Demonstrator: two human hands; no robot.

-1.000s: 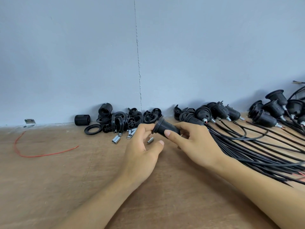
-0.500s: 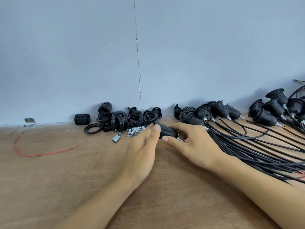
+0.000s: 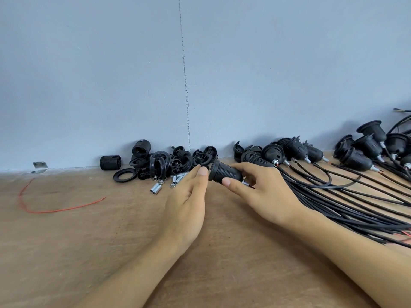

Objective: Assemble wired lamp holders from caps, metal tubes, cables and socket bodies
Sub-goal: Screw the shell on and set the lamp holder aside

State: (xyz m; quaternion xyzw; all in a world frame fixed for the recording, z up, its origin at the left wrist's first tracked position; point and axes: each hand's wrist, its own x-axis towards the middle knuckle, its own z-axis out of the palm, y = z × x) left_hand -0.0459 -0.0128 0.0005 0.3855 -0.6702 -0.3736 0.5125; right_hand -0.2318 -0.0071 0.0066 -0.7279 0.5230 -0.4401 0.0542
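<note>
I hold the socket body (image 3: 225,174) in the right hand (image 3: 266,196), with the thumb beneath and the fingers curled over the top. Its flared end points left. The left hand (image 3: 186,203) has straight fingers and holds nothing; its thumb tip lies against the flared rim. The socket body sits between both hands, near the middle of the far edge of the table (image 3: 89,252). Loose caps (image 3: 169,161) lie beyond the left fingertips, and the cables (image 3: 333,196) are to the right of the right hand.

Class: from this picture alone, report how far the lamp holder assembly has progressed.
Done: wired holders lie at the right, cables attached. In hand: the right hand grips a socket body; the left hand touches its rim. Left: loose black parts and metal tubes.
</note>
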